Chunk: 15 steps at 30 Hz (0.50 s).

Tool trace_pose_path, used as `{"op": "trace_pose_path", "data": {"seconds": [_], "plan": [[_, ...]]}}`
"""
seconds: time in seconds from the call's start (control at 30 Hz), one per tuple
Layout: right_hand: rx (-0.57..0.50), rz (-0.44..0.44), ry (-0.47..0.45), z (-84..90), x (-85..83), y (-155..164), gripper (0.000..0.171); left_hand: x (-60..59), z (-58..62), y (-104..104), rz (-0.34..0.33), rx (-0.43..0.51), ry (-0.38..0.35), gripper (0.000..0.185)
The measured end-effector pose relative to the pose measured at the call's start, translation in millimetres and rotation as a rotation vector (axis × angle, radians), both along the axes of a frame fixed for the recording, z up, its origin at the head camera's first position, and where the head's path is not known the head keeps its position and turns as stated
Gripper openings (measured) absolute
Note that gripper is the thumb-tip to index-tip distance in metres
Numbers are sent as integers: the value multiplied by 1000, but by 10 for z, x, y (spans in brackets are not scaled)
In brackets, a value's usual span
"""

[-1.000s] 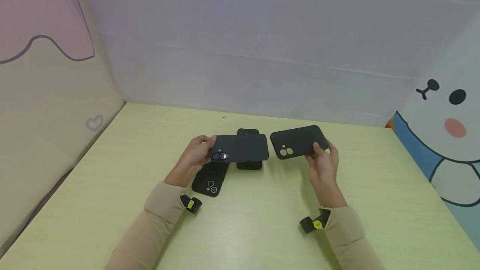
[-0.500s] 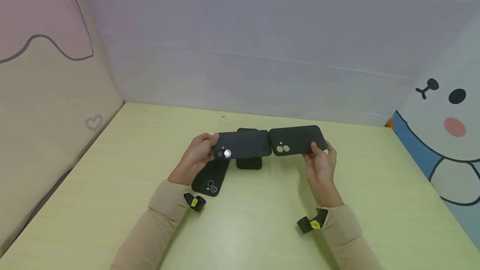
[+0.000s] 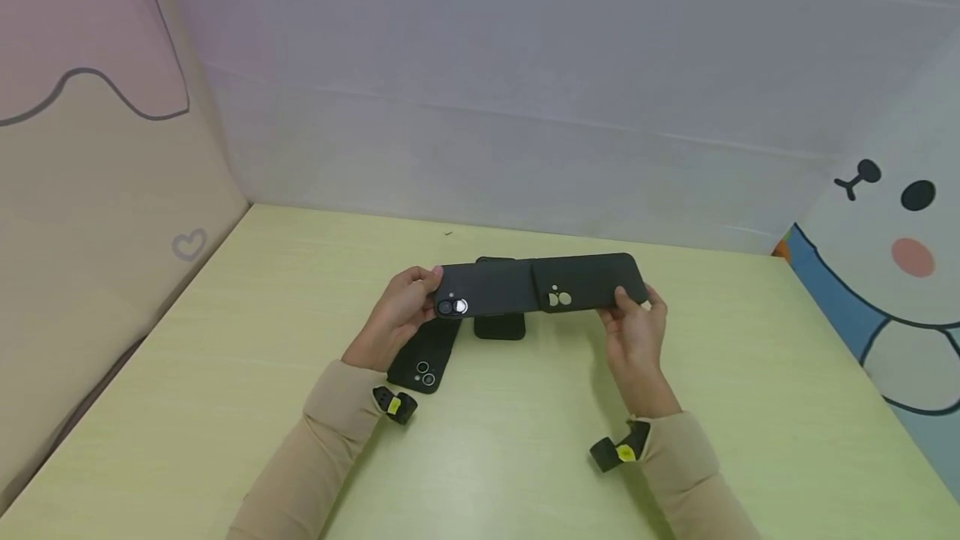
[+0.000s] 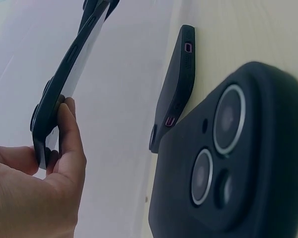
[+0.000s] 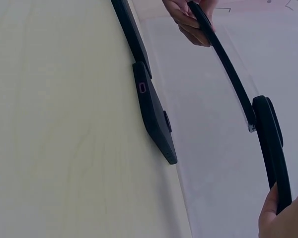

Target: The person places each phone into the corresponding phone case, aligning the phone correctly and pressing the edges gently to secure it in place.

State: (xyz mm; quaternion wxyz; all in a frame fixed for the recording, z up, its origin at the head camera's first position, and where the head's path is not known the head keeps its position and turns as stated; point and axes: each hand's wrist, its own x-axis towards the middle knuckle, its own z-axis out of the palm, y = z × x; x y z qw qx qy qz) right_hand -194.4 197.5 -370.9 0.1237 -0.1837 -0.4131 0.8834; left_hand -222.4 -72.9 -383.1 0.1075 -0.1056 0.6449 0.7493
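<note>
Pale-green tabletop; white wall behind; 2 cases lying.

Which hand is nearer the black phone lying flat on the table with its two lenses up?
Left. The left hand hovers just above the flat phone, holding another phone. The right hand is well off to the right, holding a case.

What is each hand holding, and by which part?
Left hand pinches the phone at its camera end; right hand grips the empty case at its far end.
</note>
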Motion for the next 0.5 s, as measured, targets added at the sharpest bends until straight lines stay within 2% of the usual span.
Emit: {"op": "trace_pose_path", "data": {"seconds": [0.2,0.5], "plan": [[0,-2,2,-29,1,-6,52,-2,-8,7,-5,27,-6,20],[30,22,24,-49,-4,-42,44,7,-1,39,-1,49,-17,20]]}}
